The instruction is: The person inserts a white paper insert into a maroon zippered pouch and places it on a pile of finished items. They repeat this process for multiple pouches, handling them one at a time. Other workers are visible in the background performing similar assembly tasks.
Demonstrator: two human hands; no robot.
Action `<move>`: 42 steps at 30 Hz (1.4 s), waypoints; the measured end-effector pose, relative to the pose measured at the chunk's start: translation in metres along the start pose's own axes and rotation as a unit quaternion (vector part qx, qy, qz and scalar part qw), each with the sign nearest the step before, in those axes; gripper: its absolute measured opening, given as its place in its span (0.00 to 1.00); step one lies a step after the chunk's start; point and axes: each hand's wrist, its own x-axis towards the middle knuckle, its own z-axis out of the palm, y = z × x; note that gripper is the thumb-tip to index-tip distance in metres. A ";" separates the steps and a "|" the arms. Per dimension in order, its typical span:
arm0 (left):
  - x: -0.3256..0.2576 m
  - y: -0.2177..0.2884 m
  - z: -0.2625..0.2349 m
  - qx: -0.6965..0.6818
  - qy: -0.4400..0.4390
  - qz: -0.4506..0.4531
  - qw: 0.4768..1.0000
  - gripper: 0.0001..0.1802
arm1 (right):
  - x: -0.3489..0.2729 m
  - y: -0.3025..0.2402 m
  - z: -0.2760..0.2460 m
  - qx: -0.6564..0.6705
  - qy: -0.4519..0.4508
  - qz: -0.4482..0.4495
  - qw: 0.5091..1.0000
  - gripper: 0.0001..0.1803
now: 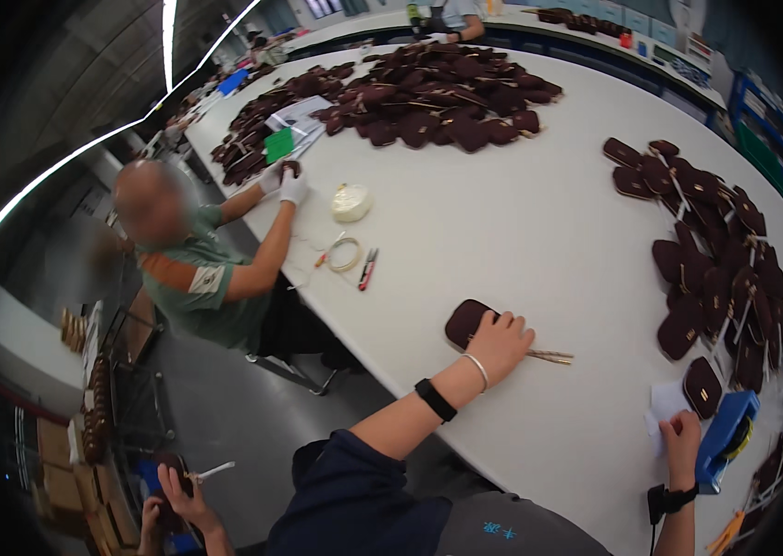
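My left hand [500,345] is closed over the right side of a small dark brown zip pouch [468,322] on the white table [502,232]. From under that hand a narrow gold-toned strip [553,356] sticks out to the right, perhaps a zip or chain. At the right, my right hand [681,435] has its fingers pinched beside a blue tape dispenser [723,443]. White paper [667,405] lies by its fingertips; what they pinch is too small to make out. Just beyond is another brown pouch [702,387] with a small gold emblem.
Brown pouches [715,250] are heaped along the right edge, and a larger heap [438,93] lies at the far side. A co-worker [197,250] in white gloves sits at the left. Snips [368,270], a tape roll [345,254] and a white bundle [350,202] are nearby.
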 end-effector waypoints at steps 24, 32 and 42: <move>0.014 0.063 -0.033 -0.095 -0.151 0.142 0.974 0.15 | 0.015 0.021 -0.018 0.067 0.035 -0.095 0.993 0.11; 0.016 0.063 -0.012 -0.099 -0.172 0.128 0.972 0.08 | 0.012 0.004 -0.027 0.067 -0.012 -0.065 0.996 0.11; 0.016 0.069 -0.022 -0.217 -0.198 0.070 0.953 0.07 | 0.009 -0.030 -0.025 0.121 -0.024 -0.094 0.988 0.09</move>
